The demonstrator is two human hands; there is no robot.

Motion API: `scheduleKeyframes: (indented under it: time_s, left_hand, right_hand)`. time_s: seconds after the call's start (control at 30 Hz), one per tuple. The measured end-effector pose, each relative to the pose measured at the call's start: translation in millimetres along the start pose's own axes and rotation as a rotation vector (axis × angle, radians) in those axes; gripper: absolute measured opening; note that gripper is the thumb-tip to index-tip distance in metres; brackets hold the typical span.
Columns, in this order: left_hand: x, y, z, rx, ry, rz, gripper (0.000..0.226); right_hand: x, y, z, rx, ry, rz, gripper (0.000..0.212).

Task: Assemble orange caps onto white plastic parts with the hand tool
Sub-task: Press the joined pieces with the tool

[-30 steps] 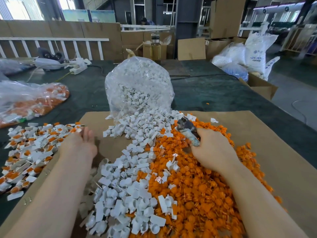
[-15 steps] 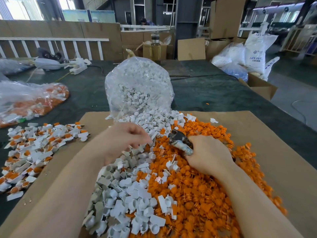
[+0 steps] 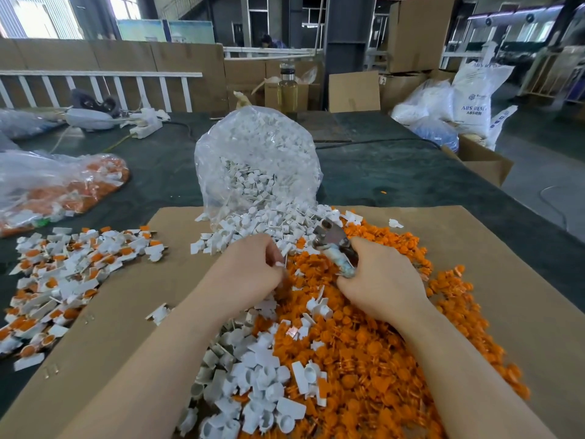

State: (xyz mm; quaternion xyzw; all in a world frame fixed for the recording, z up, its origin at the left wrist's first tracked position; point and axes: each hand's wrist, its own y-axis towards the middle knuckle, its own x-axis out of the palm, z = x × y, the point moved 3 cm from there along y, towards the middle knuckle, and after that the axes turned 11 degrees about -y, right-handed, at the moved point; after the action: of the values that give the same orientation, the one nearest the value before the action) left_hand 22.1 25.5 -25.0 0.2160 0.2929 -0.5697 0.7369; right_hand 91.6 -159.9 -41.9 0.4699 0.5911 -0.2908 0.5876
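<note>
Her right hand [image 3: 381, 282] grips the metal hand tool [image 3: 334, 245] over the heap of small orange plastic caps [image 3: 373, 353]; the left hand [image 3: 250, 274], fingers curled, pinches something small among the white plastic parts [image 3: 253, 384] on the brown cardboard sheet [image 3: 506, 280]

Legible text: one item only. White sack [image 3: 474, 99], standing far beyond and to the right of the right hand [image 3: 381, 278], carries blue print "ABS RESI", the last letters cut off by a fold; a small logo above and a smaller line below cannot be read. No other readable markings.
</note>
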Motion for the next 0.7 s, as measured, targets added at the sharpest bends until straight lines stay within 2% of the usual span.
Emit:
scheduleKeyframes:
  time_s: [0.2, 0.33, 0.4, 0.57, 0.7]
  left_hand:
    - [9, -1, 8, 0.057, -0.380, 0.034, 0.014]
    - [14, -3, 11, 0.014, -0.599, 0.017, 0.011]
    - [15, -5, 11, 0.005, -0.644, 0.002, 0.017]
    - [20, -7, 18, 0.032, -0.684, 0.099, 0.011]
    - [19, -7, 19, 0.012, -0.770, 0.068, 0.008]
  right_hand:
    - [-6, 0, 0, -0.041, 0.227, 0.052, 0.018]
    - [-10, -2, -5, -0.056, 0.457, 0.075, 0.018]
    - [-11, -2, -7, -0.047, 0.558, 0.069, 0.015]
    - [-10, -3, -8, -0.080, 0.632, 0.050, 0.018]
    - [-10, -3, -9, -0.093, 0.701, 0.042, 0.017]
